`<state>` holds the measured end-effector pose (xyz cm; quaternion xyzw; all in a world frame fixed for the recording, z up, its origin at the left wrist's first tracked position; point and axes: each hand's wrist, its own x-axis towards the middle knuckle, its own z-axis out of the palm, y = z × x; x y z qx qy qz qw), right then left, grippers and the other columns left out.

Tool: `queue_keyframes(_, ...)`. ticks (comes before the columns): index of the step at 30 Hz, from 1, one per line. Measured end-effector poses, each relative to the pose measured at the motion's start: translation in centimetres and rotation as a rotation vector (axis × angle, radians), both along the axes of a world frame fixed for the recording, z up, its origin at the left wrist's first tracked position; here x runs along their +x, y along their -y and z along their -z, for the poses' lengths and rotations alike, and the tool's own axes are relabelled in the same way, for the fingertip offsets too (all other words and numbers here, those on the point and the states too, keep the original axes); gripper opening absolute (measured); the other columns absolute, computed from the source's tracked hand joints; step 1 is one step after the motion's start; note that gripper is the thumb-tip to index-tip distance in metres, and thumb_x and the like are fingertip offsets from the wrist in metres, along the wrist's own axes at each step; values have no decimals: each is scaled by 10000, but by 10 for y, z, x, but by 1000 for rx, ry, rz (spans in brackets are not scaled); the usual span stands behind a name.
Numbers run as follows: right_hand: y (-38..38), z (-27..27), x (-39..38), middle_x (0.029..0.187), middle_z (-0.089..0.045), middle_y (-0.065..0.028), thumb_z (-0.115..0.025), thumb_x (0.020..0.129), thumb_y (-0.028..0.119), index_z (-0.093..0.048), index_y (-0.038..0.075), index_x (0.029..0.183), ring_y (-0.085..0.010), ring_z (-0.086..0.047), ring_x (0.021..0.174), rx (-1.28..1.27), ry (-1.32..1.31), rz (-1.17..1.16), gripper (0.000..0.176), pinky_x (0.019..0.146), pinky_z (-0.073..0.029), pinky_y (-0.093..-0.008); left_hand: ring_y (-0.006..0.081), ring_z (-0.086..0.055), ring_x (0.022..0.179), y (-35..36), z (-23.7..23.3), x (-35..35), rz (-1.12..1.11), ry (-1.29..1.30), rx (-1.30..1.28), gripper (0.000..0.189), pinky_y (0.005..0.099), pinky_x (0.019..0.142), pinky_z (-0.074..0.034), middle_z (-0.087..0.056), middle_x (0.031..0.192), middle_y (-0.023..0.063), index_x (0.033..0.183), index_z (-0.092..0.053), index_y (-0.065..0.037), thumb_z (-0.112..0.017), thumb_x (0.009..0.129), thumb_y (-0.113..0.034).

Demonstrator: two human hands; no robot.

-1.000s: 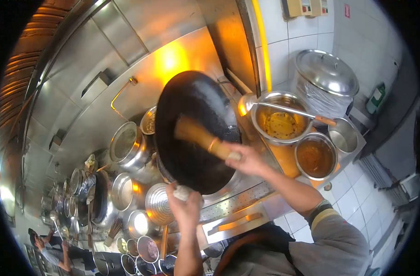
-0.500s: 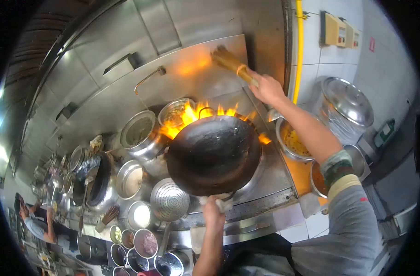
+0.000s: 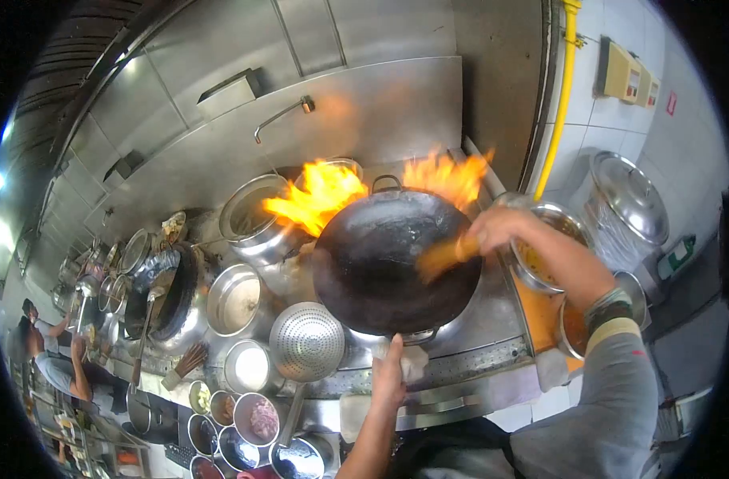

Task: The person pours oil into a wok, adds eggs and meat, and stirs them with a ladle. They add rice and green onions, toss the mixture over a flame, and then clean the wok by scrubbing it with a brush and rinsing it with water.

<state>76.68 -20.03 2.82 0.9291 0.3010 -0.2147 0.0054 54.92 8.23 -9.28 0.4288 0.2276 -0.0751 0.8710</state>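
Observation:
A dark wok sits over the burner, its inside wet-looking, with flames rising behind its far rim on both sides. My right hand is closed around a bundled bamboo brush, whose blurred bristle end is inside the wok on the right. At the near rim, my left hand grips a whitish cloth beside the wok's near handle, thumb pointing up.
A perforated ladle rests left of the wok, near metal pots and small bowls of ingredients. Pots with food stand at right. A faucet is on the back wall. Another person is at far left.
My right hand has brought the brush down from the back wall into the wok. The flames have grown larger. The whole view has shifted slightly.

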Motion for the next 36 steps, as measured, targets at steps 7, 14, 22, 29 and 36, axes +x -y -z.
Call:
queue_keyframes(7,-93,90,-34,898,-664,-205,-652,778,293,-584,143,1214,-294,-668,796,414,263,268,466,687,-529,-398,178,-593,798,-77,24,-73,103,87,516,281,312,727,-482,-625,916,62,1075,-582,-12,-636,844,-163)
queue_keyframes(14,-69,40,-37,1063,-638,-171,-607,816,333,-604,125,1117,-353,-632,922,195,559,656,366,770,-527,-446,201,-624,717,-110,99,-101,62,-67,895,357,318,679,-496,-671,827,134,951,-639,61,-760,738,-199)
queue_keyframes(22,-111,27,-93,746,-612,-51,-650,827,246,-436,222,1371,-132,-594,584,777,-774,441,585,443,-471,-287,379,-500,1064,-110,114,-110,-10,-149,1085,681,413,933,-403,-511,1118,266,1146,-518,76,-810,649,-288)
queue_keyframes(29,-62,37,-25,1044,-659,-139,-629,746,288,-650,119,1090,-332,-643,891,59,500,604,384,789,-515,-402,371,-481,1062,-54,15,-79,-115,463,1630,558,480,888,-387,-500,1150,231,1145,-576,-44,-783,677,-267)
queue_keyframes(36,-11,-91,-145,931,-680,-137,-616,766,271,-602,124,1177,-327,-663,834,29,-28,-55,436,720,-532,-419,293,-513,900,24,-13,2,142,785,1603,205,427,747,-393,-551,903,99,926,-623,-67,-673,792,-213)
